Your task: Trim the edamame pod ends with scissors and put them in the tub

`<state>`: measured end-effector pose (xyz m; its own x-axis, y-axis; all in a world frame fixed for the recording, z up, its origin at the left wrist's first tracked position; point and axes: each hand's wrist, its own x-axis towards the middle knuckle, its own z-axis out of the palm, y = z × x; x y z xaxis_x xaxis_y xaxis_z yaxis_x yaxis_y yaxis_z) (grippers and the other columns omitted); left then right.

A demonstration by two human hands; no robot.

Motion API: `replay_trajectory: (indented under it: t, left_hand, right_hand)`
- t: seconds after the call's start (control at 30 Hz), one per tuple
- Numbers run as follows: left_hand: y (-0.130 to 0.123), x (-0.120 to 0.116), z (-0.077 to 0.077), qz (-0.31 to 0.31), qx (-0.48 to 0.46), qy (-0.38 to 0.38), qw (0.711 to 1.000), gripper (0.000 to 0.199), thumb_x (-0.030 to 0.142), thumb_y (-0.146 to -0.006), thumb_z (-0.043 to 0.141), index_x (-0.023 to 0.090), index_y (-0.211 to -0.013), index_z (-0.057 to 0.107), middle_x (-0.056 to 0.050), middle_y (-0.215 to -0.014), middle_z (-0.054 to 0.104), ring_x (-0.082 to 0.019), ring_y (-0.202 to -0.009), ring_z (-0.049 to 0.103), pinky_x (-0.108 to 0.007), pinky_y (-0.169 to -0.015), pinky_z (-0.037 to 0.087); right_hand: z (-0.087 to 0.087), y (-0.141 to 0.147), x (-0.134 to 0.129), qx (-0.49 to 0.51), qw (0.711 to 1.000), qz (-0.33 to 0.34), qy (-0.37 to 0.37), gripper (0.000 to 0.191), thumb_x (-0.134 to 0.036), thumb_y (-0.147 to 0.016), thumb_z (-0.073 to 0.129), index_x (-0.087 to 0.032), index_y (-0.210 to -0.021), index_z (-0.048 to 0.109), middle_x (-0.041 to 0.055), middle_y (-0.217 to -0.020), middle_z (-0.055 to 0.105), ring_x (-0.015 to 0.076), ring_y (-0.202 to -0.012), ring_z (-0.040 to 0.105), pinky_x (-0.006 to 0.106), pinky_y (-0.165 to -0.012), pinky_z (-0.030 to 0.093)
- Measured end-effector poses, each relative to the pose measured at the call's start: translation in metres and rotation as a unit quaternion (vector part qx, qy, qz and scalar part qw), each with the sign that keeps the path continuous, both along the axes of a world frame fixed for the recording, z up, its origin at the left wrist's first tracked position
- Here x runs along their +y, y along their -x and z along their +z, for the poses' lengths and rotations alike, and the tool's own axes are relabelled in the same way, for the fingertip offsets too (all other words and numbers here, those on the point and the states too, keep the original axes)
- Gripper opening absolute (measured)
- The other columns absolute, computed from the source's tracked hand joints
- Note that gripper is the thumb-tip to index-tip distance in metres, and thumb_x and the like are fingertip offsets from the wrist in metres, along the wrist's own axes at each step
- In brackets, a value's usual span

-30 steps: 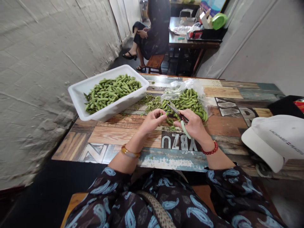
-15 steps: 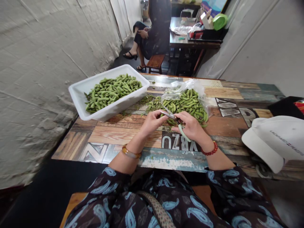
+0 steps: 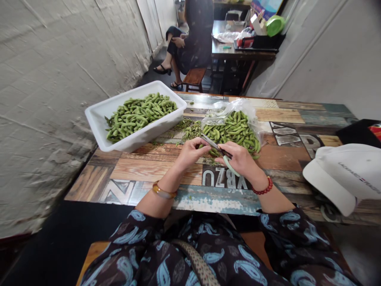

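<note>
My right hand (image 3: 238, 157) is closed on scissors (image 3: 230, 165) with pale green handles, and their blades, closed together, point up and left. Beside the blade tips, my left hand (image 3: 192, 153) pinches thumb against fingers; what it holds, if anything, is too small or hidden to make out. Just beyond both hands, green edamame pods (image 3: 238, 129) lie heaped on and in front of a clear plastic bag (image 3: 222, 110). Small trimmings (image 3: 192, 129) are scattered to the left of that heap. Many more pods (image 3: 139, 113) fill a white plastic tub (image 3: 143, 140) at the left.
The table (image 3: 157, 171) has a patchwork wood pattern. A white cap (image 3: 345, 171) lies at its right end, near a black object (image 3: 357, 133). Rough white walls stand on both sides. Farther back a person (image 3: 196, 39) sits on a wooden stool (image 3: 195, 76) by another table (image 3: 220, 49).
The scissor blades, which stood apart half a second ago, have come together. Both hands have stayed in nearly the same place.
</note>
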<state>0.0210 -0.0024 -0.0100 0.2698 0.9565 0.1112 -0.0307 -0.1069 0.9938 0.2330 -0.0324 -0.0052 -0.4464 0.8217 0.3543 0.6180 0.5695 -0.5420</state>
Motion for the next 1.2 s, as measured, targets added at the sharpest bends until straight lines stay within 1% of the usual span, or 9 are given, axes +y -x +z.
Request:
replay_trajectory:
  t: [0.1,0.17,0.23,0.33,0.5,0.67,0.8,0.97,1.2]
  left_hand:
    - [-0.002,-0.002,0.004,0.01,-0.035,0.046,0.998,0.023,0.033,-0.071,0.079,0.014,-0.076,0.066,0.0,-0.071,0.064,-0.01,-0.065,0.056,-0.021,-0.064,0.044]
    - [-0.003,-0.003,0.006,0.032,-0.073,0.091,0.993,0.026,0.034,-0.071,0.078,0.015,-0.078,0.061,0.005,-0.061,0.056,-0.006,-0.051,0.046,-0.018,-0.051,0.035]
    - [-0.003,-0.003,0.008,0.047,-0.111,0.128,0.984,0.029,0.034,-0.071,0.078,0.016,-0.077,0.056,0.006,-0.057,0.053,-0.004,-0.044,0.039,-0.018,-0.044,0.027]
    - [-0.001,-0.001,0.01,0.048,-0.159,0.163,0.973,0.031,0.032,-0.068,0.079,0.016,-0.078,0.055,0.003,-0.062,0.061,-0.004,-0.043,0.043,-0.018,-0.043,0.028]
    - [0.003,0.0,0.012,0.058,-0.198,0.216,0.955,0.038,0.028,-0.063,0.082,0.013,-0.095,0.069,-0.002,-0.074,0.069,-0.003,-0.048,0.046,-0.016,-0.045,0.03]
    - [0.001,-0.001,0.012,0.061,-0.214,0.227,0.948,0.033,0.025,-0.058,0.086,0.013,-0.083,0.069,0.0,-0.071,0.067,-0.002,-0.048,0.044,-0.016,-0.045,0.028]
    - [-0.002,-0.002,0.011,0.032,-0.23,0.215,0.949,0.032,0.024,-0.059,0.086,0.013,-0.08,0.066,0.003,-0.063,0.062,-0.003,-0.046,0.043,-0.015,-0.044,0.026]
    - [-0.003,-0.004,0.008,-0.03,-0.23,0.215,0.949,0.03,0.028,-0.066,0.084,0.014,-0.082,0.063,0.001,-0.069,0.063,-0.003,-0.049,0.044,-0.016,-0.045,0.029]
    - [-0.005,-0.006,0.008,-0.043,-0.262,0.23,0.936,0.037,0.028,-0.063,0.086,0.015,-0.085,0.059,0.002,-0.068,0.062,-0.003,-0.049,0.043,-0.015,-0.044,0.028]
  right_hand:
    - [-0.004,0.0,0.002,0.014,1.0,-0.011,-0.012,0.034,-0.037,-0.086,0.071,-0.02,-0.114,0.064,0.0074,-0.093,0.065,0.0225,-0.084,0.064,0.034,-0.075,0.052]
    - [-0.007,0.0,0.004,0.024,0.999,-0.032,-0.026,0.035,-0.039,-0.086,0.071,-0.02,-0.114,0.064,0.008,-0.093,0.065,0.0234,-0.084,0.065,0.035,-0.076,0.053]
    - [-0.009,0.0,0.005,0.032,0.997,-0.055,-0.041,0.036,-0.04,-0.086,0.07,-0.019,-0.115,0.064,0.0091,-0.096,0.066,0.0243,-0.086,0.065,0.036,-0.077,0.053]
    - [-0.01,0.001,0.007,0.035,0.996,-0.068,-0.05,0.037,-0.041,-0.086,0.07,-0.019,-0.115,0.063,0.0102,-0.099,0.067,0.0249,-0.089,0.066,0.038,-0.08,0.054]
    - [-0.01,0.003,0.004,0.029,0.997,-0.056,-0.046,0.037,-0.038,-0.085,0.072,-0.019,-0.116,0.063,0.0097,-0.099,0.066,0.0246,-0.089,0.066,0.037,-0.079,0.055]
    - [-0.008,0.006,0.0,0.012,0.999,-0.04,-0.029,0.043,-0.035,-0.083,0.075,-0.019,-0.119,0.062,0.0088,-0.102,0.064,0.0216,-0.081,0.064,0.034,-0.073,0.055]
    - [-0.004,0.008,-0.002,0.0,0.999,-0.029,-0.023,0.043,-0.035,-0.083,0.074,-0.02,-0.122,0.061,0.0089,-0.104,0.064,0.0224,-0.086,0.064,0.034,-0.074,0.054]
    - [0.001,0.008,-0.003,0.001,0.999,-0.032,-0.027,0.043,-0.035,-0.084,0.073,-0.022,-0.124,0.06,0.0093,-0.106,0.064,0.0238,-0.089,0.064,0.036,-0.077,0.054]
    - [-0.001,0.007,-0.003,0.001,0.999,-0.033,-0.034,0.043,-0.034,-0.084,0.073,-0.023,-0.123,0.06,0.0091,-0.105,0.064,0.025,-0.092,0.064,0.037,-0.08,0.054]
